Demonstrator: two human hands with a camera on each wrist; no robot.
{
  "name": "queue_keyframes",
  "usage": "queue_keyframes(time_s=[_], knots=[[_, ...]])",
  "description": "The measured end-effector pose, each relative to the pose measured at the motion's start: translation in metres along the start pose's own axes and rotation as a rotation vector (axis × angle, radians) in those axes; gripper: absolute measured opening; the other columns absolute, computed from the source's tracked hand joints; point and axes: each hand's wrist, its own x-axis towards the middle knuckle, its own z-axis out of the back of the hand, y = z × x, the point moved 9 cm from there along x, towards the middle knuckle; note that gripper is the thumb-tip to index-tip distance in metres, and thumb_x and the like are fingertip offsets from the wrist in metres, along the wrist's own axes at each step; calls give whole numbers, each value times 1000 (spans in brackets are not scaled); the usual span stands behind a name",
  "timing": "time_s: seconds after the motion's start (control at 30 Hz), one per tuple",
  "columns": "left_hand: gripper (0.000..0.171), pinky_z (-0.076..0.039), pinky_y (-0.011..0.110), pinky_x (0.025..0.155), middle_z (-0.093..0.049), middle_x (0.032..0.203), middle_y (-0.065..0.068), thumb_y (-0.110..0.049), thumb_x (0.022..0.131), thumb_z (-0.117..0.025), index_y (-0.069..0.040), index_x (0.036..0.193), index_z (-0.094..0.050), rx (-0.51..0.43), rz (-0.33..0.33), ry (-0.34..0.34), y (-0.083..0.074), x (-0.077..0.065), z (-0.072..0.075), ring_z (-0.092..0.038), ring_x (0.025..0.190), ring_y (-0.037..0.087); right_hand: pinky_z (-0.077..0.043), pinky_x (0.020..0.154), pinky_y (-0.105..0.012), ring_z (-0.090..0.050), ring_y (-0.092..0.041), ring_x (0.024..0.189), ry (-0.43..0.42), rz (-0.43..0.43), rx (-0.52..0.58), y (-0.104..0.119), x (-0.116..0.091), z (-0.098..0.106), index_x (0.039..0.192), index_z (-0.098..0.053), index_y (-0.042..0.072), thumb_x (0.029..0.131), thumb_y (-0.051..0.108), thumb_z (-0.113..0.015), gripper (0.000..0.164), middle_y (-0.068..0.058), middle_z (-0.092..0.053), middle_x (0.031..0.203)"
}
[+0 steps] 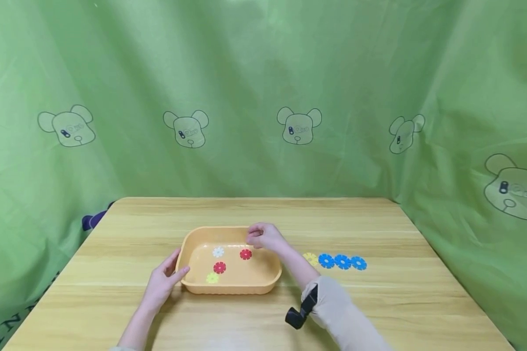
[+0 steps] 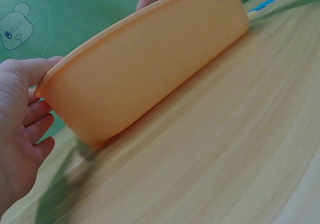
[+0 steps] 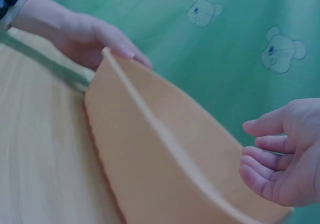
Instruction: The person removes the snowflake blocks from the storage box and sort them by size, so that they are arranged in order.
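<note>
An orange plastic basin [image 1: 228, 289] stands on the table. My left hand [image 1: 160, 285] grips its left rim, thumb over the edge and fingers along the outside wall. Inside lie a white flower-shaped piece [image 1: 218, 252], two red flower-shaped pieces [image 1: 219, 267] and a yellow one [image 1: 212, 278]. Over the basin's far right part hovers my right hand [image 1: 265, 237]. In the right wrist view its fingers [image 3: 262, 159] are loosely bent, with a gap to the thumb and nothing seen between them.
Right of the basin, a yellow flower-shaped piece [image 1: 310, 259] and three blue ones [image 1: 342, 262] lie in a row on the wooden table [image 1: 404, 302]. A black strap [image 1: 305, 308] hangs from the right sleeve. Green curtain [image 1: 246, 63] surrounds the table's back and sides.
</note>
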Motion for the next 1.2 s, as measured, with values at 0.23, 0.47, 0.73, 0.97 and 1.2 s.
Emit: queue_keyframes(time_s=[0.23,0.47,0.73,0.97,1.2], knots=[[66,-32,14,97,-29,145,21,-8,86,-64,7,140,-30,9,-5,3,-1,0,0,-30,132,33,-56,72,-33,-60,-18,75,-20,-66,-94,-17,7,-13,112,-58,-10,78,0,-69,37,-10,-61,87],[66,-33,16,97,-30,145,22,-8,86,-65,7,140,-30,1,-7,3,-1,0,-1,-31,131,34,-55,66,-29,-59,-18,78,-23,-87,-234,-27,13,-17,113,-59,-6,73,3,-74,44,-12,-62,99],[64,-33,20,99,-32,144,22,-7,86,-64,7,140,-31,12,-14,0,-2,0,0,-32,131,34,-53,63,-24,-55,-18,76,-10,-71,-333,-36,18,-21,108,-61,-8,68,-3,-73,42,-11,-61,91],[65,-33,13,96,-30,144,22,-8,86,-64,7,140,-31,16,-21,1,-3,1,0,-32,131,34,-52,62,-24,-55,-17,72,15,-26,-409,-32,18,-25,96,-64,-6,65,-3,-76,34,-10,-62,90],[64,-32,13,97,-30,145,21,-7,87,-63,7,140,-30,16,-13,3,-2,0,0,-31,132,33,-47,60,-22,-51,-15,68,49,26,-559,-32,17,-32,82,-63,1,63,-1,-78,24,-4,-57,77]])
